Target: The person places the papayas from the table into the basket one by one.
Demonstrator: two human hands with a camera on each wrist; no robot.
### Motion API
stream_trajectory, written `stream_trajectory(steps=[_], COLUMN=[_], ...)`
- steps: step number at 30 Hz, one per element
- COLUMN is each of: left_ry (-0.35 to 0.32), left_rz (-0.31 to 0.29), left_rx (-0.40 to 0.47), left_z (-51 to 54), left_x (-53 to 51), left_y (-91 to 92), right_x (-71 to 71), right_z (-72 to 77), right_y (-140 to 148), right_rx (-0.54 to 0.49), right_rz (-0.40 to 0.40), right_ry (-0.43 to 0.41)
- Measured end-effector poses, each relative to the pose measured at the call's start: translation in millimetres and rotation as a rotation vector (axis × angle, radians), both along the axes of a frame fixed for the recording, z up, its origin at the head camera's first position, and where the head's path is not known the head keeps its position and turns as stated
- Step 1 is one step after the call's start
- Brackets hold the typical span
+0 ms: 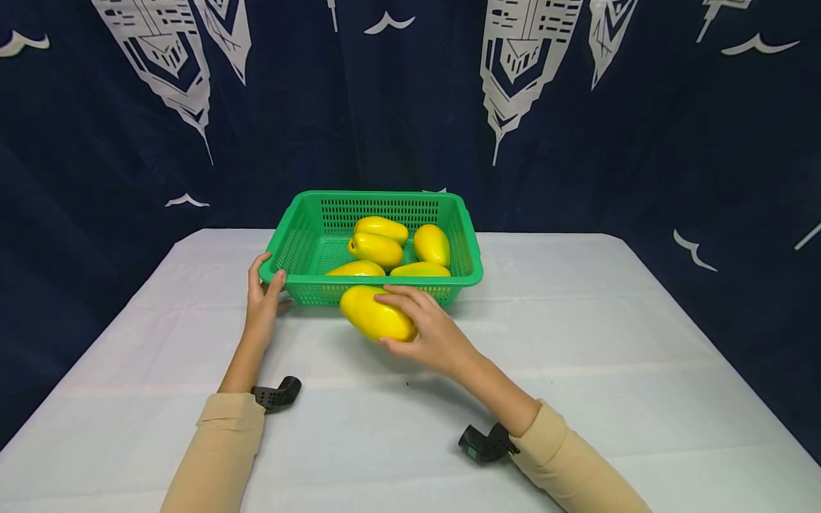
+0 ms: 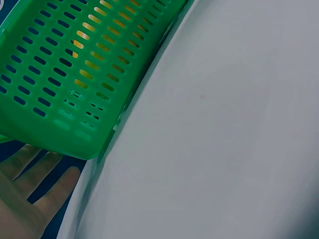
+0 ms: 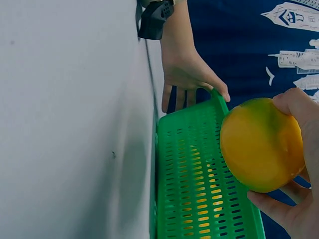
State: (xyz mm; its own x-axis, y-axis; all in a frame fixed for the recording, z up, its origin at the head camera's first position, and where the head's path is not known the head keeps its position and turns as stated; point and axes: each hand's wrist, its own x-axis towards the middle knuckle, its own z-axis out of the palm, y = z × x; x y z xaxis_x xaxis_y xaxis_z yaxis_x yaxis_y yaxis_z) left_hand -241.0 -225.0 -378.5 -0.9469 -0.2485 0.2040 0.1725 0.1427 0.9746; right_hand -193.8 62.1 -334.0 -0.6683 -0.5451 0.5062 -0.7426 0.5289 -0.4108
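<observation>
A green plastic basket (image 1: pixel 385 281) stands on the table with several yellow mangoes (image 1: pixel 377 249) inside. My left hand (image 1: pixel 261 299) grips its near left corner, thumb at the rim; in the left wrist view the fingers (image 2: pixel 57 191) extend beside the slotted wall. Between the thumb and fingers of my right hand (image 1: pixel 436 335) is another yellow mango (image 1: pixel 375 313), held in front of the basket's near wall. The right wrist view shows this mango (image 3: pixel 261 144) end-on, with a greenish patch, thumb on one side and fingers on the other.
A white cloth covers the table (image 1: pixel 616 342). Behind it hangs a dark blue curtain (image 1: pixel 410 107) with white building prints. Black wrist devices (image 1: pixel 279 394) are worn on both forearms.
</observation>
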Motion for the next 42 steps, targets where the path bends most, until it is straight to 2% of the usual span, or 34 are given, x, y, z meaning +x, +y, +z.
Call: stream_trajectory(steps=[9, 19, 32, 42], left_ry=[-0.022, 0.001, -0.003, -0.005], left_rz=[-0.006, -0.002, -0.004, -0.005], left_rx=[0.014, -0.004, 0.012, 0.009], left_z=[-0.9, 0.3, -1.0, -1.4], left_x=[-2.9, -0.6, -0.9, -1.5], left_y=[-2.0, -0.5, -0.9, -1.7], right_x=[-1.8, -6.5, -15.4, -23.7], right_z=[7.5, 15.5, 21.1, 23.5], right_y=[7, 13, 26, 36], right_rx=[-0.069, -0.139, -0.204, -0.246], right_rz=[0.004, -0.004, -0.040, -0.104], right_ry=[0.012, -0.023, -0.032, -0.089])
